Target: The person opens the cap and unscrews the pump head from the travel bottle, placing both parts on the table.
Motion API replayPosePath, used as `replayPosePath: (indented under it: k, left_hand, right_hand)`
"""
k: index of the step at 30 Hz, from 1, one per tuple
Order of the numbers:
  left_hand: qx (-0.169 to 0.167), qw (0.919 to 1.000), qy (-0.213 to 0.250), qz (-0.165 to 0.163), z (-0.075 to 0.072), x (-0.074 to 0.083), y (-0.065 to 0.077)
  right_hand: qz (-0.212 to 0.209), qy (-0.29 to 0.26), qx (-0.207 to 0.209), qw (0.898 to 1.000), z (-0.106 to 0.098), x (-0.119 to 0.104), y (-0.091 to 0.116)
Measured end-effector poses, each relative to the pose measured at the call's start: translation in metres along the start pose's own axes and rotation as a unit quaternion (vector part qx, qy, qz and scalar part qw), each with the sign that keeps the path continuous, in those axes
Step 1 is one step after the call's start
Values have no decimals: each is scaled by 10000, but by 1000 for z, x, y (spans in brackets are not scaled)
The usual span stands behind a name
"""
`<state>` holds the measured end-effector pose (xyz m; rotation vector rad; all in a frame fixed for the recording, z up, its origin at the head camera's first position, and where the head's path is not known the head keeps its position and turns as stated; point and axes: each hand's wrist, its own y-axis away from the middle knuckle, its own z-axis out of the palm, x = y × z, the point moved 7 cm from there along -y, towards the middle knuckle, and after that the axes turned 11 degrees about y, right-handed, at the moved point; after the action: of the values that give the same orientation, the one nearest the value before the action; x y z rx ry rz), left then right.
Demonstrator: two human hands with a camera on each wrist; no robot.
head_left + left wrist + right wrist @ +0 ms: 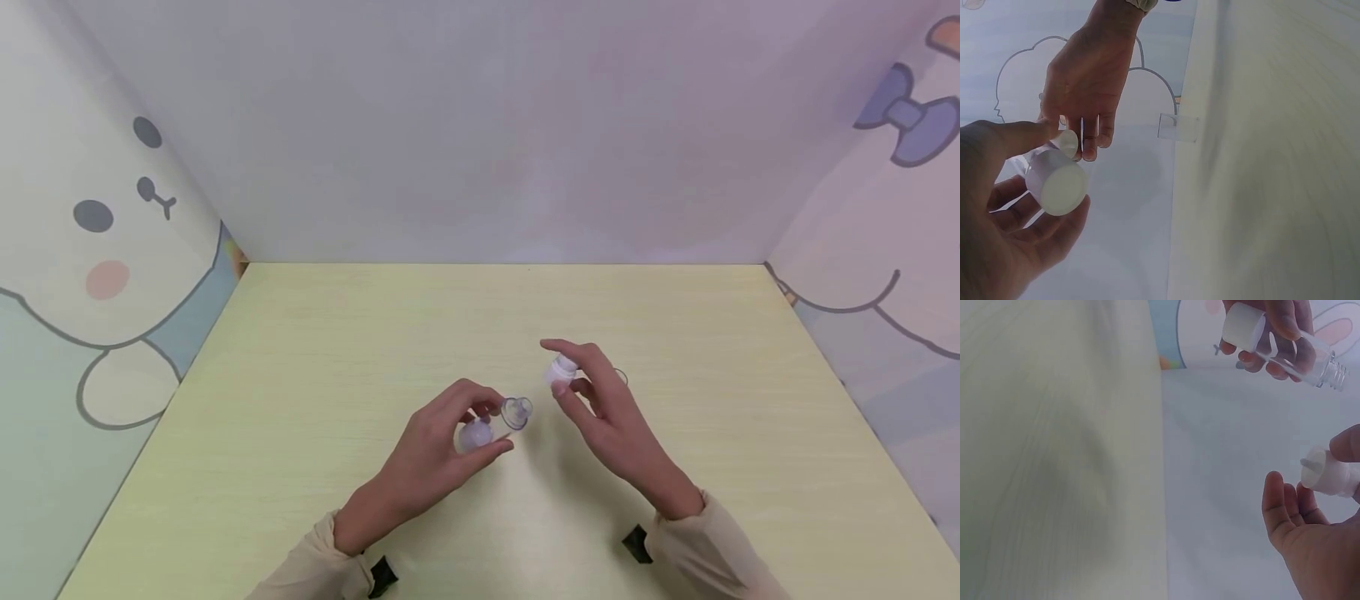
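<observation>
My left hand [438, 446] grips a small clear bottle [1288, 353] by its body, between thumb and fingers. The bottle is tilted, with its white base [1063, 187] towards the palm side and its bare threaded neck [1336, 374] pointing at the other hand. To the right, my right hand [611, 421] pinches a white bottle cap [1329, 474] with a short stem sticking out of its underside. Cap and bottle are held apart, both above the table.
A clear, short cylinder-shaped cover [1177, 127] stands on the pale wooden table [375, 325], just beyond the right hand. Walls with cartoon animal prints [105, 250] enclose the table at the sides, and a plain wall [480, 142] rises at the back.
</observation>
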<state>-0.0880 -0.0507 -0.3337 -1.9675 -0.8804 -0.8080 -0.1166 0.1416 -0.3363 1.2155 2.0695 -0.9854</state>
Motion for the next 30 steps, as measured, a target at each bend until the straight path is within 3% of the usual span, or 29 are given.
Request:
replayPosePath:
  k: [7, 14, 21, 30]
  left_hand:
    - [18, 10000, 43, -36, -3, 0, 0]
    - [45, 10000, 9, -40, -4, -1, 0]
    - [70, 10000, 22, -41, -5, -2, -1]
    - [49, 9999, 4, -155, -5, -4, 0]
  right_hand:
    - [155, 745, -296, 9967, 5, 9, -3]
    - [-327, 1646, -369, 9851, 13, 11, -8]
    - [-689, 2808, -303, 9568, 20, 12, -9]
    - [-539, 3958, -646, 9145, 31, 23, -9]
